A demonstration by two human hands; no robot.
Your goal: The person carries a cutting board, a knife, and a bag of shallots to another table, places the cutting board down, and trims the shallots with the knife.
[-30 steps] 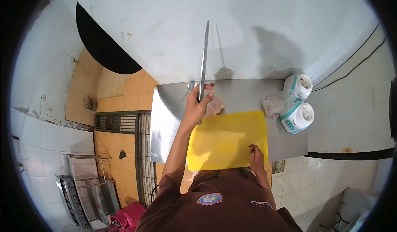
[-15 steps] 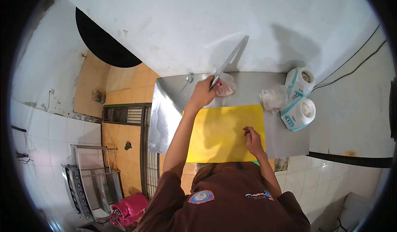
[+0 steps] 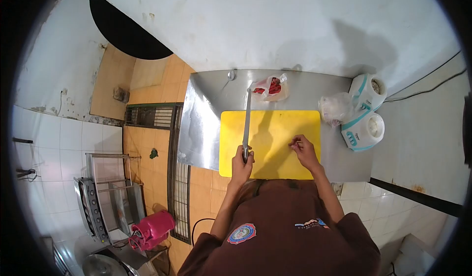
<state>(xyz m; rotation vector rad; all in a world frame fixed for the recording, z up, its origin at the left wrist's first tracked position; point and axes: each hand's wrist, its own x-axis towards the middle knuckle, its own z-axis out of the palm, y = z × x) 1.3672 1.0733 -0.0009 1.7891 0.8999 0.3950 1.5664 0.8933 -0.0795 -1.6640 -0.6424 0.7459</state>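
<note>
My left hand (image 3: 242, 165) is closed round the black handle of a long knife (image 3: 247, 121), whose blade points away from me over the left part of a yellow cutting board (image 3: 280, 163). Above the right part of the board is my right hand (image 3: 304, 150), its fingers curled together; whether anything small is between them I cannot make out. Behind the board lies a clear plastic bag with red contents (image 3: 274, 86). The knife tip comes near the bag's left side.
On the steel table (image 3: 201, 123), a spoon (image 3: 231, 75) lies at the back left. Another plastic bag (image 3: 335, 108) and two white-and-teal appliance bases (image 3: 368, 90) stand at the right. A pink gas cylinder (image 3: 155, 229) is on the floor at the left.
My left hand has come back toward my body with the knife, from near the bag to the board's left side. The bag's red contents now show. My right hand remains over the board.
</note>
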